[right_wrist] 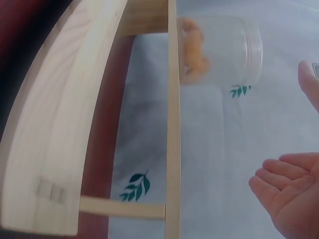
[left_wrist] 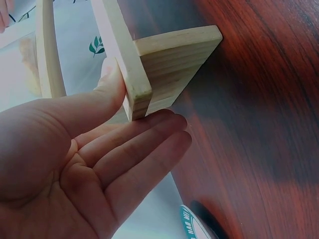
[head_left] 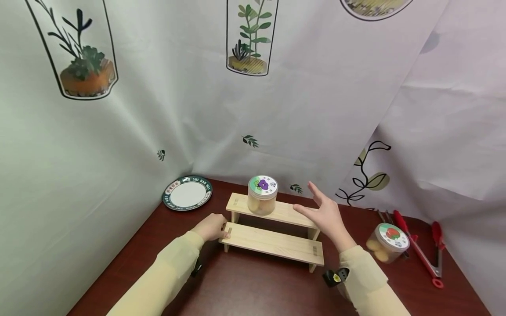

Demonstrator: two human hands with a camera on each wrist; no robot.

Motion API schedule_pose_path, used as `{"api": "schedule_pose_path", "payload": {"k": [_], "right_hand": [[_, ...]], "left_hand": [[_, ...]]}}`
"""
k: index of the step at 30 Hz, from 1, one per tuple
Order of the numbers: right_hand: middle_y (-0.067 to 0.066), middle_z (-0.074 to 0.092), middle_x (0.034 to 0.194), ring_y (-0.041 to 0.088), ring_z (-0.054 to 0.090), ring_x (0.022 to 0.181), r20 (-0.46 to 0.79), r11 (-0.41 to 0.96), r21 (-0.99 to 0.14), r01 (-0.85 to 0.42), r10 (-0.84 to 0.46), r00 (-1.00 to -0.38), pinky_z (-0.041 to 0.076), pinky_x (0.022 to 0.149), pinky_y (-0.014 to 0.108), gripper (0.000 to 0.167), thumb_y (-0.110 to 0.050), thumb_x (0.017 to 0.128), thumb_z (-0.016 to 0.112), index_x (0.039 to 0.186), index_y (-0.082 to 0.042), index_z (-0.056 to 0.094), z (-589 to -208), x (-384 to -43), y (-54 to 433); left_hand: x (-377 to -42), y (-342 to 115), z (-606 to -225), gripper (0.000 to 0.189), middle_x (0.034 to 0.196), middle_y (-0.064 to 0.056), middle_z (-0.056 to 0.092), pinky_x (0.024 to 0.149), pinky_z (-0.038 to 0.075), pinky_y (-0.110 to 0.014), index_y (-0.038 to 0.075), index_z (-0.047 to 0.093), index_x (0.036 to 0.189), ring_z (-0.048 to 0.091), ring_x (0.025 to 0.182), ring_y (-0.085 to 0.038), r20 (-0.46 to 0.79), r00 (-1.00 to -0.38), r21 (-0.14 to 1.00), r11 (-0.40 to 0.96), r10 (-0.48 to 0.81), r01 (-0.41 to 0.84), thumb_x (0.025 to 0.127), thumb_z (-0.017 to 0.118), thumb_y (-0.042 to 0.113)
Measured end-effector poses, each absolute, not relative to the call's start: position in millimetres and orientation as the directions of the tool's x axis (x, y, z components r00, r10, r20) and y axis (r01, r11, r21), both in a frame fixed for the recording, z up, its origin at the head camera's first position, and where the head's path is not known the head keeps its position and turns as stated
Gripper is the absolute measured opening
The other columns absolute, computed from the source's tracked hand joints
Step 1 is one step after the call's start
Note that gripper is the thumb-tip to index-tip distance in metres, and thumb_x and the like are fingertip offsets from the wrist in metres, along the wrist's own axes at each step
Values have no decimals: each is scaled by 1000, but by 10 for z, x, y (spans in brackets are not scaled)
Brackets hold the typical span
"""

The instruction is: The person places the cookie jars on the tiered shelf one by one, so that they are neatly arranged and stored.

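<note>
A two-step wooden shelf (head_left: 272, 243) stands on the table in the head view. My left hand (head_left: 208, 227) pinches the left end of its lower board, the thumb on one face and the fingers against the other in the left wrist view. On the upper board sits a clear lidded jar (head_left: 262, 204) with a purple picture on its label and pale orange pieces inside. My right hand (head_left: 327, 216) is raised over the right end of the upper board, fingers and thumb spread, holding nothing. In the right wrist view the jar (right_wrist: 219, 50) is apart from that hand.
To the right stands a second jar (head_left: 386, 245) with a red picture on its lid, close to red-handled tongs (head_left: 424, 259). A green-rimmed plate (head_left: 186, 194) leans at the back left corner. White printed cloth (head_left: 308, 109) hangs behind the dark red table (head_left: 245, 289).
</note>
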State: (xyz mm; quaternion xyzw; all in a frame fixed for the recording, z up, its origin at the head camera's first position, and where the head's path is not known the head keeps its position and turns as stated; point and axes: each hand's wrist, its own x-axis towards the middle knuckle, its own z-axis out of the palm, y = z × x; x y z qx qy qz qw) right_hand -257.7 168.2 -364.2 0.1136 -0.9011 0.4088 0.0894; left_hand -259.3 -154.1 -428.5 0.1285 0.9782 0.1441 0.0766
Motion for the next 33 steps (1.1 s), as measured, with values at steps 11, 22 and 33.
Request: {"api": "schedule_pose_path", "payload": {"k": [11,22,33], "right_hand": [[10,35,150,35,41,131,262,681,-679,-273,-123,-957,37,101,50,92,-52,78,72,150,-16,28,-3690,-2514,1867],[11,34,151,36,38,133,269,680,-681,-271,-112,-957,37,100,51,92,-51,79,71,150,-14,26,-3697,-2452,1992],[12,36,149,36,42,130,264,701,-666,-255,-99,-960,41,98,49,93,-52,79,71,151,-16,25,-3768,-2409,2185]], "left_hand": [[-2594,-1532,-4305,27,57,1,39,54,30,-26,8,57,70,37,53,-13,-122,-952,310,922,282,234,79,77,25],[-2580,-1585,-4281,25,57,1,42,53,31,-26,7,59,71,37,53,-13,-110,-957,326,920,267,219,78,78,23],[-2613,-1553,-4280,23,59,1,45,54,31,-27,6,62,76,38,55,-13,-116,-956,333,918,269,217,78,78,23]]}}
